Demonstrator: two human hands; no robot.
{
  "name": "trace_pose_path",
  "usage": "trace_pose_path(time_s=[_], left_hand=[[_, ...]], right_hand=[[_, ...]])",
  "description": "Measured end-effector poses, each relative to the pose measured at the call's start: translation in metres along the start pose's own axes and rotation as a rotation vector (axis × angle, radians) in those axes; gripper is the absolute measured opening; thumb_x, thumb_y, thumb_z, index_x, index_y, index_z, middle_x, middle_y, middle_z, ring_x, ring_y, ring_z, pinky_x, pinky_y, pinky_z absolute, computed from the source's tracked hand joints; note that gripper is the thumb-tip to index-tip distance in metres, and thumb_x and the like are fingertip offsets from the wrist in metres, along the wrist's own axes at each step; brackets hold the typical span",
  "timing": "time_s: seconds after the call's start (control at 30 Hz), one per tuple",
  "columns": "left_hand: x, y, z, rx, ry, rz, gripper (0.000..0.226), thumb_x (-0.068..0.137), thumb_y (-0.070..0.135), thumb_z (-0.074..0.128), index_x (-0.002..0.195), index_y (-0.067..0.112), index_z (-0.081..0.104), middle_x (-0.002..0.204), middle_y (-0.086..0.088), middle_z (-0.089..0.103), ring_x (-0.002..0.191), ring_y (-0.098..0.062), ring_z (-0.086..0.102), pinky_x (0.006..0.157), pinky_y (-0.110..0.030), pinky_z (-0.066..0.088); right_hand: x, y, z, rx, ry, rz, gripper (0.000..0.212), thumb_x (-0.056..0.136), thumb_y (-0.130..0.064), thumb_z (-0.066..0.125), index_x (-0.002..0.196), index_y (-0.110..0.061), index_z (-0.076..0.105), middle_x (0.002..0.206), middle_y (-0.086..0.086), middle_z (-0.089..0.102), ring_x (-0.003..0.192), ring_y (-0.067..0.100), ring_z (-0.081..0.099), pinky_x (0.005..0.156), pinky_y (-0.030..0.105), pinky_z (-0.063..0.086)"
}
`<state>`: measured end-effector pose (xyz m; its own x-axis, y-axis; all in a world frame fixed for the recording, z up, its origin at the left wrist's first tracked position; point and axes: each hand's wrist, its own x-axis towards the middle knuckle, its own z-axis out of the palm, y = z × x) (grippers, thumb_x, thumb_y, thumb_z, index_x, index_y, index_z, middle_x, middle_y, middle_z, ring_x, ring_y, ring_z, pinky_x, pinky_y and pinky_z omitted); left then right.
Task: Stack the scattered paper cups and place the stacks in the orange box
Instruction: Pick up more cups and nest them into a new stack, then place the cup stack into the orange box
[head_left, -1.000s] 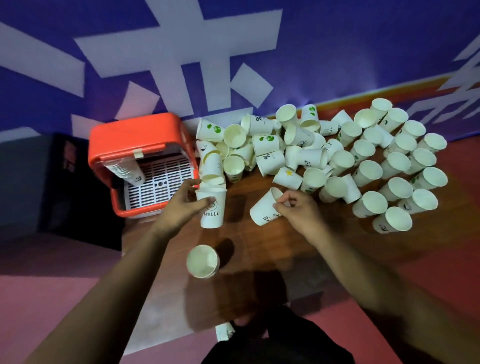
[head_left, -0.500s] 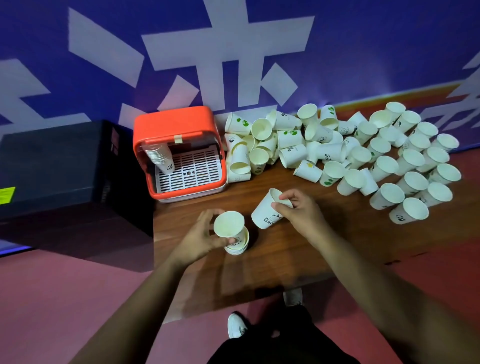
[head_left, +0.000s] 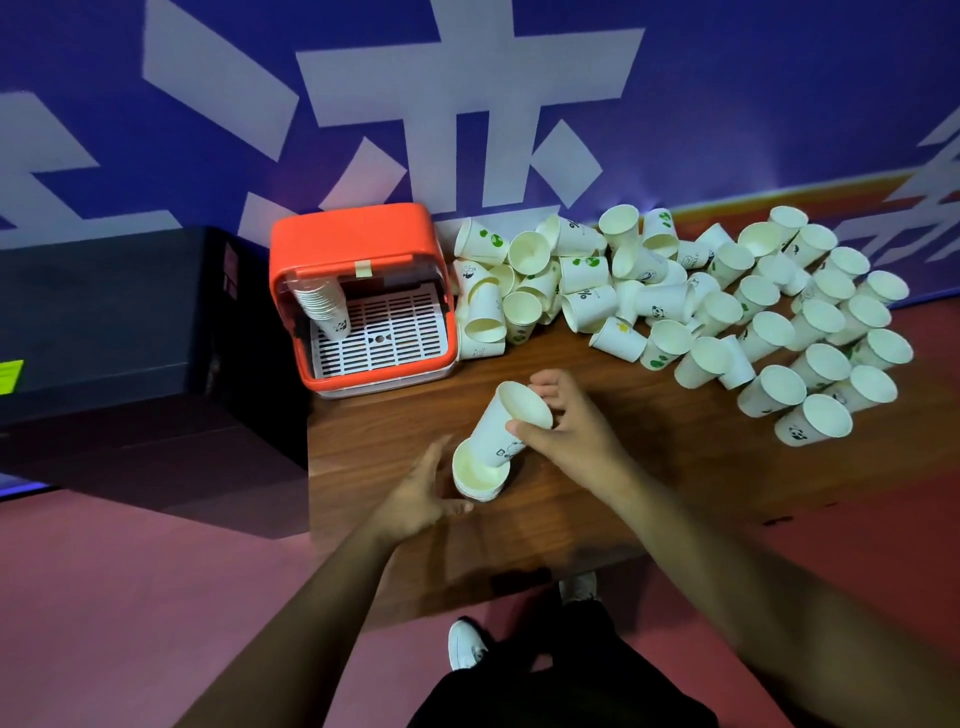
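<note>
My right hand grips a white paper cup by its rim, tilted, with its base going into the mouth of a short stack of cups on the wooden table. My left hand cups that stack from the left and below. The orange box stands open at the table's back left, with a leaning stack of cups in its left side on a white slatted tray. Several scattered cups lie and stand across the back and right of the table.
The wooden table ends in a front edge near my legs and a left edge beside the box. A black cabinet stands to the left, lower than the table. A blue wall with white shapes rises directly behind the cups.
My left hand brought the small stack from beside the orange box to the table's front. My right hand has tipped its cup down into that stack. The camera shifted, so the scene appears further right.
</note>
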<state>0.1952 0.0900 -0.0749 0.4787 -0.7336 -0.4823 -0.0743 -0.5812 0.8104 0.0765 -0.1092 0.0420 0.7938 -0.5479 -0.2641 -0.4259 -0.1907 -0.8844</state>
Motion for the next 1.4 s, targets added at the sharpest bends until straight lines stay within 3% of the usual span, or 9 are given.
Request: trace_pose_path(time_s=[0.13, 0.33, 0.53, 0.63, 0.7, 0.8, 0.97, 1.17, 1.4], left_hand=[[-0.003, -0.010, -0.006, -0.114, -0.023, 0.003, 0.098, 0.077, 0.018, 0.084, 0.155, 0.027, 0.026, 0.158, -0.002, 0.034, 0.146, -0.019, 0.033, 0.120, -0.041, 0.032], [-0.003, -0.007, -0.001, -0.186, -0.045, 0.026, 0.074, 0.086, -0.010, 0.069, 0.147, 0.016, 0.037, 0.139, 0.001, 0.051, 0.127, -0.012, 0.049, 0.093, -0.004, 0.042], [0.004, -0.011, 0.011, -0.221, -0.024, -0.015, 0.078, 0.084, -0.006, 0.073, 0.146, 0.024, 0.036, 0.144, 0.001, 0.050, 0.133, -0.015, 0.047, 0.109, -0.025, 0.043], [0.009, -0.015, 0.016, -0.226, 0.005, -0.013, 0.078, 0.080, 0.011, 0.081, 0.145, 0.027, 0.043, 0.145, 0.005, 0.053, 0.136, -0.015, 0.048, 0.116, -0.042, 0.038], [0.011, -0.018, 0.016, -0.231, 0.022, -0.018, 0.078, 0.079, 0.011, 0.082, 0.146, 0.024, 0.045, 0.143, 0.004, 0.055, 0.134, -0.015, 0.050, 0.116, -0.042, 0.038], [0.008, -0.020, 0.009, -0.283, 0.036, -0.027, 0.074, 0.076, 0.010, 0.084, 0.142, 0.018, 0.050, 0.135, -0.001, 0.063, 0.129, -0.020, 0.056, 0.111, -0.038, 0.044], [0.005, -0.005, -0.022, -0.388, 0.050, 0.025, 0.058, 0.085, -0.003, 0.073, 0.139, 0.006, 0.053, 0.129, -0.011, 0.066, 0.111, -0.017, 0.064, 0.090, -0.025, 0.053], [0.019, 0.032, -0.092, -0.366, 0.234, 0.159, 0.055, 0.086, -0.004, 0.070, 0.137, 0.004, 0.052, 0.126, -0.008, 0.067, 0.114, -0.014, 0.064, 0.098, -0.030, 0.052], [0.048, 0.040, -0.155, -0.247, 0.486, 0.252, 0.062, 0.085, 0.004, 0.076, 0.141, 0.009, 0.049, 0.139, -0.006, 0.059, 0.129, -0.013, 0.055, 0.112, -0.031, 0.041]], right_hand=[[-0.004, 0.005, 0.021, -0.309, -0.159, -0.066, 0.075, 0.072, -0.037, 0.081, 0.133, -0.040, 0.038, 0.136, -0.012, 0.047, 0.124, 0.010, 0.046, 0.100, 0.034, 0.046], [-0.003, 0.031, 0.042, -0.591, -0.262, -0.115, 0.085, 0.077, -0.031, 0.079, 0.147, -0.033, 0.031, 0.150, -0.007, 0.041, 0.137, 0.017, 0.038, 0.109, 0.031, 0.036], [0.005, 0.046, 0.047, -0.336, -0.312, 0.077, 0.102, 0.070, -0.033, 0.085, 0.151, -0.035, 0.023, 0.156, -0.011, 0.030, 0.141, 0.013, 0.031, 0.114, 0.031, 0.027], [0.010, 0.055, 0.046, -0.249, -0.359, 0.222, 0.101, 0.064, -0.040, 0.087, 0.148, -0.032, 0.030, 0.148, -0.010, 0.041, 0.136, 0.015, 0.039, 0.110, 0.038, 0.036], [0.015, 0.058, 0.046, -0.224, -0.404, 0.257, 0.089, 0.065, -0.039, 0.087, 0.141, -0.030, 0.042, 0.134, -0.012, 0.051, 0.128, 0.012, 0.046, 0.102, 0.030, 0.039], [0.025, 0.056, 0.046, -0.227, -0.483, 0.264, 0.100, 0.054, -0.051, 0.087, 0.141, -0.036, 0.040, 0.139, -0.014, 0.051, 0.129, 0.009, 0.046, 0.109, 0.036, 0.038], [0.053, 0.038, 0.051, -0.175, -0.430, 0.197, 0.080, 0.077, -0.022, 0.081, 0.145, -0.023, 0.039, 0.147, -0.003, 0.047, 0.129, 0.016, 0.049, 0.107, 0.043, 0.044], [0.105, -0.018, 0.066, 0.013, -0.387, 0.039, 0.074, 0.081, -0.011, 0.078, 0.144, -0.018, 0.041, 0.130, -0.004, 0.051, 0.120, 0.015, 0.053, 0.093, 0.028, 0.045], [0.170, -0.054, 0.103, -0.023, -0.333, -0.189, 0.075, 0.078, -0.015, 0.077, 0.144, -0.025, 0.042, 0.144, -0.003, 0.049, 0.134, 0.012, 0.043, 0.112, 0.042, 0.037]])
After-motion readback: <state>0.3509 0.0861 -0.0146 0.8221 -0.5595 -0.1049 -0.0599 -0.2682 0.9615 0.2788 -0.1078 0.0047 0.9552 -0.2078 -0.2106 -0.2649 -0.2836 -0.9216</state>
